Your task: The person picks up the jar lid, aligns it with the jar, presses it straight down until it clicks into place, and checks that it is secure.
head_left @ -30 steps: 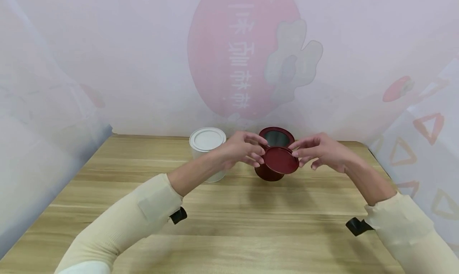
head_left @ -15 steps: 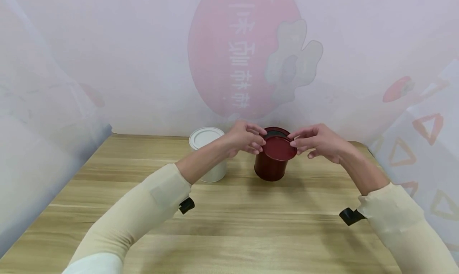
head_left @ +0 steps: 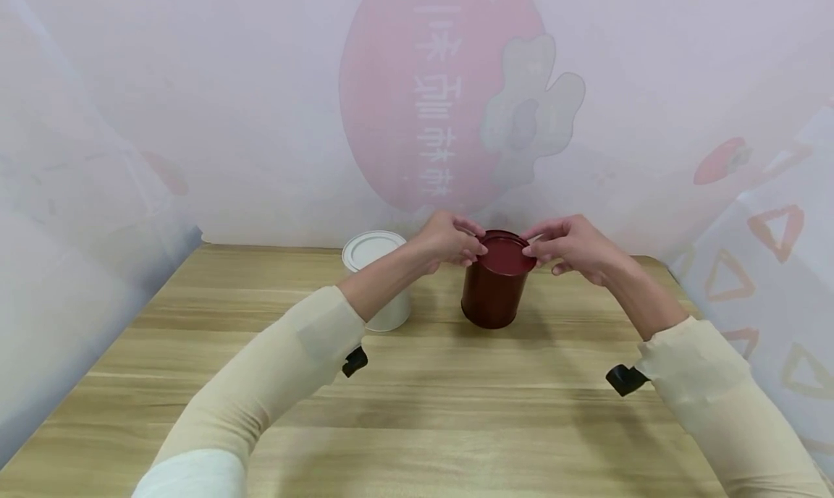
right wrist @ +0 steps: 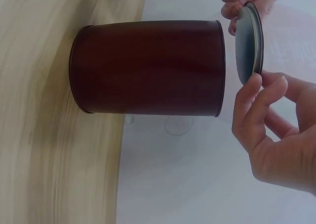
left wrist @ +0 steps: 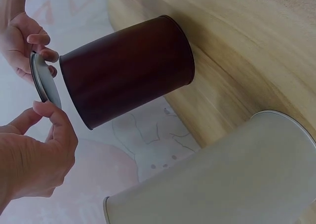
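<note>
Wooden counter (head_left: 417, 411) carries a dark red tin (head_left: 491, 299), upright at far centre, and a lidded white tin (head_left: 381, 266) just left of it. Red lid (head_left: 504, 255) hovers level just above the tin's mouth, not seated. Left hand (head_left: 449, 241) and right hand (head_left: 570, 246) each pinch opposite lid edges, keeping it flat.

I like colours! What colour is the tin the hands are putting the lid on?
The tin is dark red, clearest in the right wrist view.
</note>
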